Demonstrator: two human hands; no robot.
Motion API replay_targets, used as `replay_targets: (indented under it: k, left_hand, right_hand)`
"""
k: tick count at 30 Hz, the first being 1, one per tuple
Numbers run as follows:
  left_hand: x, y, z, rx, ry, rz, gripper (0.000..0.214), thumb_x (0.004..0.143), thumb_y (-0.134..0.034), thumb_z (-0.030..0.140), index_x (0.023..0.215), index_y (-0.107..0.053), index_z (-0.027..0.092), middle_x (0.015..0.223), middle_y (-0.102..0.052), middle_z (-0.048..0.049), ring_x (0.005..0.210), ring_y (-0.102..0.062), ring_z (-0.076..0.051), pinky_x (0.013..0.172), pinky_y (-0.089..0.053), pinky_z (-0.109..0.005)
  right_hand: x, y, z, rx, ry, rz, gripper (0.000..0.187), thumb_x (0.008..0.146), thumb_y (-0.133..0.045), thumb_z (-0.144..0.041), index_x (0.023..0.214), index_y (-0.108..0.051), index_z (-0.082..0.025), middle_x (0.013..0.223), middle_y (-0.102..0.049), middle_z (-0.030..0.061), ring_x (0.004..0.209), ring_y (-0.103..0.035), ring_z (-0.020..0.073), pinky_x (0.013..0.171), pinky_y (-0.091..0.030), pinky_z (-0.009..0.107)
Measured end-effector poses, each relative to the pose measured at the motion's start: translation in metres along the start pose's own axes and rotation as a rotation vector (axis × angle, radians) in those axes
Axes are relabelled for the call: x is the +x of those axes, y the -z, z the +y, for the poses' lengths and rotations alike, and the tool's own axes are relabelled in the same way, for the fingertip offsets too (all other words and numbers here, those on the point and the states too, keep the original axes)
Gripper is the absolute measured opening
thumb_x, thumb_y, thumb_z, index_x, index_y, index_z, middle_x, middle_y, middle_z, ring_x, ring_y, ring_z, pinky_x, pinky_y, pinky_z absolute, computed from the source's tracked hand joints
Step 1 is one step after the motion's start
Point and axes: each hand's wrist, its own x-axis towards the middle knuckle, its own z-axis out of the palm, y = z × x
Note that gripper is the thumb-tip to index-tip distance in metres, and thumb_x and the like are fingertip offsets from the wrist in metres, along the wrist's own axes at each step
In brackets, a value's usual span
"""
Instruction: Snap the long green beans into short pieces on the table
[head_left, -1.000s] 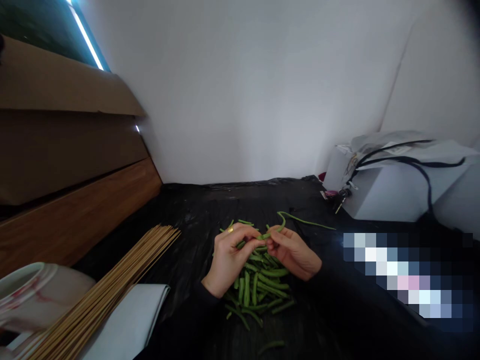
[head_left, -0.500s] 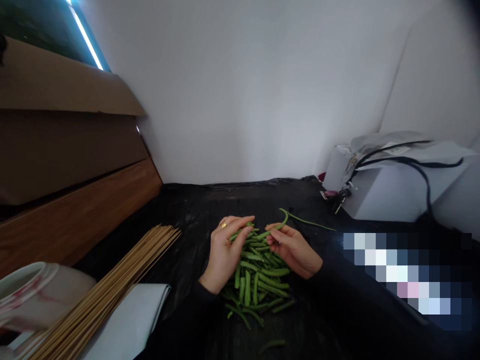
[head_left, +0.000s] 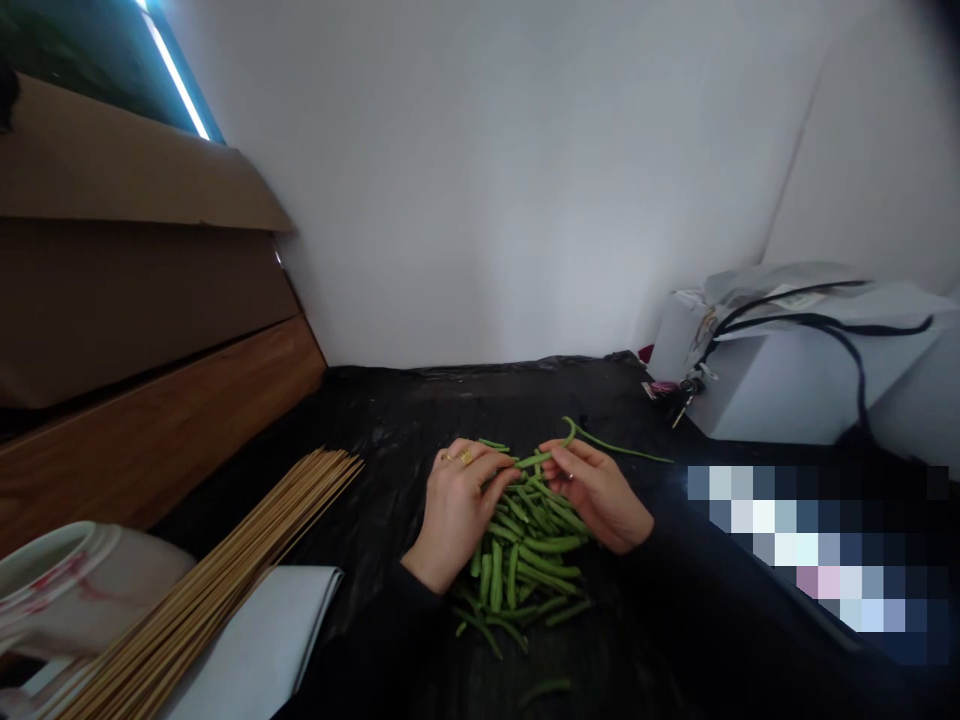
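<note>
Between my two hands is one long green bean (head_left: pixel 534 461), held above a heap of bean pieces. My left hand (head_left: pixel 459 505), with a gold ring on it, pinches the bean's left end between thumb and fingertips. Farther along, my right hand (head_left: pixel 600 490) grips the same bean, and its curled end sticks up past the fingers. Below lies the pile of green bean pieces (head_left: pixel 517 570) on black plastic sheeting (head_left: pixel 397 410). Another whole long bean (head_left: pixel 630 451) rests behind my right hand. A single piece (head_left: pixel 545 688) lies apart near the front.
At the left are a bundle of thin wooden sticks (head_left: pixel 247 560), a folded white sheet (head_left: pixel 255 640) and a pale mug-like container (head_left: pixel 97 580). Back right, a white box (head_left: pixel 795 385) carries black straps, with keys (head_left: pixel 681 405) beside it. A pixelated patch covers the right side.
My left hand has moved right and closed its fingertips on the free end of the bean. My right hand, still holding the bean, has shifted slightly right.
</note>
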Motion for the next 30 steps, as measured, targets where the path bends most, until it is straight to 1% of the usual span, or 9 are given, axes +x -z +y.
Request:
replay_targets:
  k: [3,6,9,12,17,20,24,27,30]
  left_hand:
    - [0.0,0.003,-0.001,0.093,-0.018,0.005,0.009,0.087,-0.064,0.028,0.086,-0.071,0.022,0.084,-0.071,-0.0027,0.085,-0.058,-0.02,0.076,-0.04,-0.036]
    - [-0.001,0.002,-0.002,0.111,-0.028,-0.011,0.012,0.088,-0.063,0.029,0.09,-0.072,0.023,0.086,-0.07,-0.0029,0.086,-0.057,-0.02,0.076,-0.04,-0.036]
    - [-0.002,0.0,-0.001,0.087,-0.039,-0.022,0.016,0.088,-0.062,0.031,0.097,-0.072,0.023,0.089,-0.07,-0.0042,0.086,-0.055,-0.02,0.076,-0.043,-0.034]
    - [-0.004,-0.002,-0.001,0.076,-0.059,-0.03,0.018,0.088,-0.061,0.028,0.101,-0.072,0.021,0.09,-0.069,-0.005,0.085,-0.055,-0.02,0.074,-0.044,-0.033]
    - [-0.005,-0.002,0.0,0.07,-0.081,-0.05,0.016,0.09,-0.059,0.023,0.1,-0.07,0.021,0.089,-0.068,-0.0044,0.083,-0.056,-0.019,0.075,-0.046,-0.032]
    - [-0.005,-0.003,0.0,0.061,-0.079,-0.051,0.012,0.089,-0.059,0.02,0.096,-0.069,0.019,0.088,-0.068,-0.0045,0.083,-0.057,-0.019,0.076,-0.046,-0.033]
    - [-0.005,-0.003,-0.001,0.015,-0.072,-0.015,0.009,0.088,-0.059,0.017,0.092,-0.068,0.017,0.087,-0.067,-0.0051,0.082,-0.059,-0.019,0.076,-0.048,-0.032]
    - [-0.003,-0.001,0.001,-0.035,-0.069,0.032,0.008,0.088,-0.06,0.016,0.09,-0.067,0.017,0.085,-0.067,-0.0045,0.081,-0.06,-0.017,0.076,-0.048,-0.031]
    - [-0.002,0.001,0.003,-0.09,-0.06,0.065,0.006,0.087,-0.062,0.016,0.089,-0.067,0.017,0.084,-0.067,-0.0038,0.081,-0.061,-0.017,0.077,-0.048,-0.03]
  right_hand:
    - [0.003,0.004,-0.003,-0.04,0.038,0.035,0.028,0.064,-0.083,-0.038,0.079,-0.072,-0.017,0.068,-0.062,0.0009,0.065,-0.052,0.0117,0.059,-0.039,0.025]
    - [0.004,0.007,-0.001,-0.138,0.086,-0.001,0.027,0.068,-0.079,-0.038,0.083,-0.071,-0.018,0.07,-0.063,0.0015,0.067,-0.054,0.0131,0.061,-0.04,0.026]
    - [0.001,0.005,0.001,-0.27,0.137,-0.042,0.023,0.073,-0.075,-0.038,0.087,-0.071,-0.019,0.073,-0.066,0.0019,0.069,-0.056,0.0146,0.065,-0.043,0.029]
    - [-0.003,-0.001,0.0,-0.363,0.152,-0.062,0.022,0.073,-0.073,-0.038,0.086,-0.072,-0.02,0.071,-0.066,0.0013,0.066,-0.056,0.0152,0.064,-0.044,0.03]
    - [-0.007,-0.005,-0.003,-0.401,0.142,-0.08,0.024,0.072,-0.074,-0.038,0.087,-0.072,-0.019,0.068,-0.064,0.0004,0.063,-0.054,0.0141,0.061,-0.042,0.029]
    - [-0.004,-0.001,-0.001,-0.373,0.141,-0.053,0.024,0.074,-0.073,-0.039,0.086,-0.071,-0.018,0.07,-0.064,0.0008,0.063,-0.054,0.0131,0.061,-0.041,0.028]
    - [0.003,0.008,0.004,-0.238,0.163,-0.017,0.023,0.071,-0.078,-0.037,0.083,-0.069,-0.019,0.072,-0.065,0.0002,0.066,-0.055,0.0131,0.062,-0.042,0.027]
    - [0.007,0.01,0.007,-0.17,0.139,-0.018,0.024,0.07,-0.08,-0.035,0.083,-0.068,-0.019,0.072,-0.065,-0.0002,0.066,-0.056,0.0127,0.062,-0.042,0.026]
    - [0.006,0.008,0.007,-0.093,0.099,-0.028,0.025,0.067,-0.081,-0.034,0.082,-0.068,-0.019,0.071,-0.065,-0.0006,0.065,-0.056,0.0117,0.062,-0.041,0.026]
